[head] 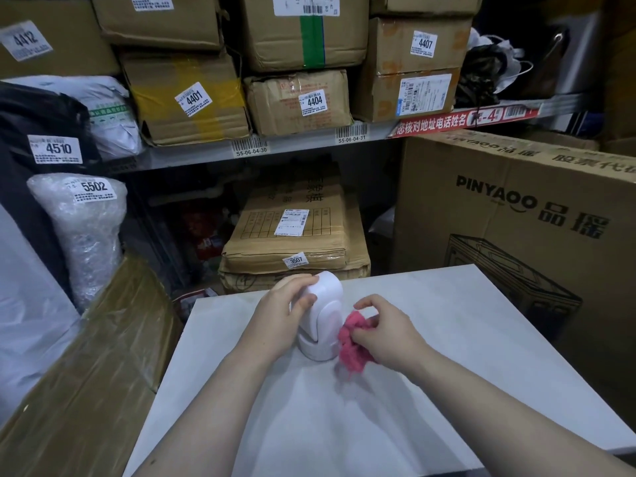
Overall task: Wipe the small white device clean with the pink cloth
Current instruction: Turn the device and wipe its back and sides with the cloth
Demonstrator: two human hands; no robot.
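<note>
A shelf (309,146) full of numbered cardboard boxes fills the background, and a large box printed PINYAOO (516,215) stands at the right. In front of them is a pale table (344,425), and both bare forearms reach over it from the lower edge of the view.

The left hand (278,318) comes in from the lower left with the wrist bent a little inward. Its fingers wrap the upper part of the small white device (325,321), with the thumb on the near face, so it grips the device. The device stands upright on its round base near the far middle of the table.

The right hand (385,335) comes from the lower right, palm turned down. Its fingers are curled and pinch the bunched pink cloth (351,342). The cloth is pressed against the right side of the device, low near the base, and its lower edge touches the table.
</note>
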